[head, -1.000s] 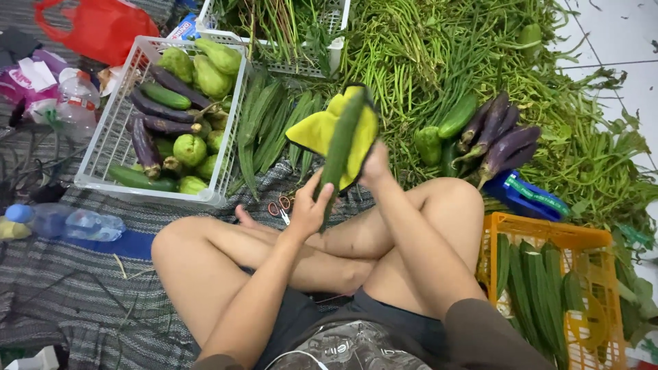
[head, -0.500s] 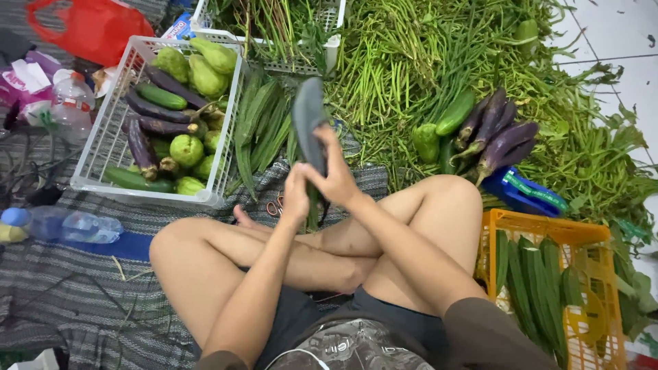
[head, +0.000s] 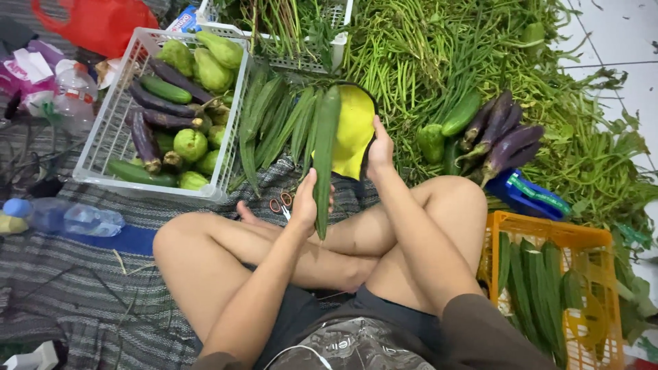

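The person wears dark shorts and a brownish top with short sleeves, a pale print across its front. Both forearms, the left hand, the right hand and the legs are bare.

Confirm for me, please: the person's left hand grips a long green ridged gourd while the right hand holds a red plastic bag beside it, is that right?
Not quite. The head view shows the right hand holding a yellow plastic bag, not a red one. The rest stands: the left hand grips the long green ridged gourd, with the bag right beside it.
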